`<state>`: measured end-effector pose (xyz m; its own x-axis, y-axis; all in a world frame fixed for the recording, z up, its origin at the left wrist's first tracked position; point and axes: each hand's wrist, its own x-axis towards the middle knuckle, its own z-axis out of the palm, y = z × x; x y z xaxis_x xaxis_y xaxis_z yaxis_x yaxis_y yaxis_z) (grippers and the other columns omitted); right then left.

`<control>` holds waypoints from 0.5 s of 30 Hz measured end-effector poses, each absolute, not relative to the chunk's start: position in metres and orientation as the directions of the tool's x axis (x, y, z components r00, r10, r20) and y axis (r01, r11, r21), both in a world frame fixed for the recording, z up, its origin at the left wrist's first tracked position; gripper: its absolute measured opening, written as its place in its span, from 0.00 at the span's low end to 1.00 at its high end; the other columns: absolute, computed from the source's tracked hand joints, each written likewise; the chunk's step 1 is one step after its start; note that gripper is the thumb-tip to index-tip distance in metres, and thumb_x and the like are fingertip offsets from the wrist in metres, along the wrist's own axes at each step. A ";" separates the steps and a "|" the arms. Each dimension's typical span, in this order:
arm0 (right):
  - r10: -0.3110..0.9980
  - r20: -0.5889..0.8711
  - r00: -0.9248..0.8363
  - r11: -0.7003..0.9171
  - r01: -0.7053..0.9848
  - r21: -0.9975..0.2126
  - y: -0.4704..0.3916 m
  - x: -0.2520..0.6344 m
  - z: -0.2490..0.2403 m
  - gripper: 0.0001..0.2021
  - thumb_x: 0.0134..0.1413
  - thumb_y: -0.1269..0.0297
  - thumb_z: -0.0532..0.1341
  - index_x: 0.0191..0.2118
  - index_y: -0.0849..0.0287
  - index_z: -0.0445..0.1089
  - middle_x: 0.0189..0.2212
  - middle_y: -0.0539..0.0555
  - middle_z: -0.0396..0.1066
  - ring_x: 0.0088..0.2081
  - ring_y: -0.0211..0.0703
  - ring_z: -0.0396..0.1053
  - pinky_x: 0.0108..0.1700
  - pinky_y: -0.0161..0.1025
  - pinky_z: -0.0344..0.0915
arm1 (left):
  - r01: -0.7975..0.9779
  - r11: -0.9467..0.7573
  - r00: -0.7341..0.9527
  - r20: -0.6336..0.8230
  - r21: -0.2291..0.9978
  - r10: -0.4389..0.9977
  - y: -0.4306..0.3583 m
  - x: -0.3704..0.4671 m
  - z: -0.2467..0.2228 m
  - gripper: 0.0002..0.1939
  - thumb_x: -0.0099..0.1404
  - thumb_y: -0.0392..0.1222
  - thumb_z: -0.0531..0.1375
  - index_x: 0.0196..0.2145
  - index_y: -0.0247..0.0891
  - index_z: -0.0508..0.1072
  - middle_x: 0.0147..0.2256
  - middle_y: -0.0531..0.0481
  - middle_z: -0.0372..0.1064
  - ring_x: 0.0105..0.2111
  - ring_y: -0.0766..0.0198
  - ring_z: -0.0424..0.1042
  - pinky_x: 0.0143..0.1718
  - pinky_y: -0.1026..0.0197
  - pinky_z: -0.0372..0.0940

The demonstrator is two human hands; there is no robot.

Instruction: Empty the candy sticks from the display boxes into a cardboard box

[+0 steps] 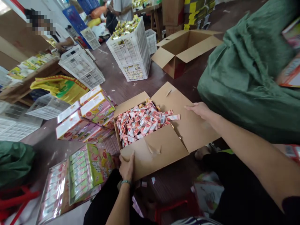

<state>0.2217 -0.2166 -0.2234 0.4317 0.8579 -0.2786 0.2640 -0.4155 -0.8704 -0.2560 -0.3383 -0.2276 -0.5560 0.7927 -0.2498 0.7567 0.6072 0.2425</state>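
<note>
An open cardboard box (pixel 192 131) sits on the floor in front of me, full of small red and white sachets (pixel 140 122). My left hand (pixel 127 167) grips the edge of the near flap. My right hand (pixel 200 110) lies flat with fingers stretched on the right flap, holding nothing. A few sachets spill onto that flap near the fingertips.
Stacked pink and green product cartons (pixel 86 120) lie left of the box, with shrink-wrapped packs (pixel 79 175) nearer me. A big green sack (pixel 248 72) fills the right. Behind stand white crates (pixel 131 50), an empty open carton (pixel 185 51), and people working at a table (pixel 30 78).
</note>
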 end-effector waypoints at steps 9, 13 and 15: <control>0.817 -0.212 0.537 -0.570 0.693 -0.442 -0.307 0.253 -0.202 0.28 0.68 0.39 0.54 0.42 0.61 0.77 0.47 0.77 0.75 0.51 0.76 0.74 0.51 0.60 0.70 | 0.844 0.467 -0.409 -0.245 0.264 0.879 -0.310 -0.228 -0.229 0.53 0.67 0.75 0.52 0.75 0.35 0.49 0.55 0.25 0.73 0.56 0.31 0.75 0.57 0.40 0.67; 0.791 -0.072 0.607 -0.585 0.717 -0.379 -0.322 0.253 -0.215 0.33 0.69 0.44 0.54 0.62 0.71 0.68 0.57 0.80 0.70 0.61 0.77 0.68 0.59 0.66 0.67 | 0.888 0.408 -0.377 -0.172 0.212 0.910 -0.301 -0.218 -0.234 0.52 0.70 0.73 0.50 0.75 0.30 0.49 0.57 0.21 0.68 0.56 0.30 0.73 0.56 0.38 0.67; 0.856 0.107 0.506 -0.443 0.824 -0.354 -0.311 0.232 -0.221 0.38 0.69 0.45 0.54 0.71 0.72 0.56 0.69 0.80 0.55 0.72 0.77 0.53 0.66 0.71 0.58 | 0.902 0.378 -0.354 -0.144 0.209 0.924 -0.301 -0.218 -0.234 0.50 0.72 0.69 0.51 0.75 0.27 0.49 0.59 0.21 0.65 0.59 0.30 0.71 0.58 0.37 0.66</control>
